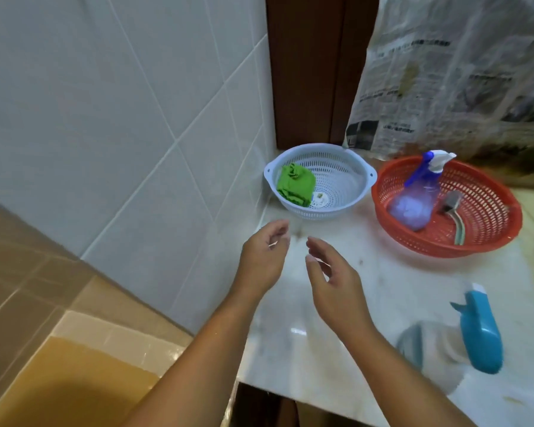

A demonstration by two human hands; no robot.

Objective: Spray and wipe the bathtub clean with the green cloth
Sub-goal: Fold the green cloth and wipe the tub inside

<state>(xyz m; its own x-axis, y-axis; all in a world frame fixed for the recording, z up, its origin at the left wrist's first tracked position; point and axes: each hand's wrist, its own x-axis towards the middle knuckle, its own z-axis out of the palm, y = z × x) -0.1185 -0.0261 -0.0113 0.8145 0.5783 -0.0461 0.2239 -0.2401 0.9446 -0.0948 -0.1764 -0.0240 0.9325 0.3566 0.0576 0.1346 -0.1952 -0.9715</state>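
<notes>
The green cloth lies crumpled inside a pale blue perforated basket on the white counter, against the tiled wall. A purple spray bottle with a white and blue trigger leans in a red basket to the right. My left hand and my right hand hover side by side above the counter, just in front of the blue basket, fingers relaxed and holding nothing. The tan bathtub shows at the lower left.
A brush with a metal handle lies in the red basket. A white bottle with a blue trigger head lies on the counter at the lower right. Newspaper covers the back right. A dark wooden frame stands behind the baskets.
</notes>
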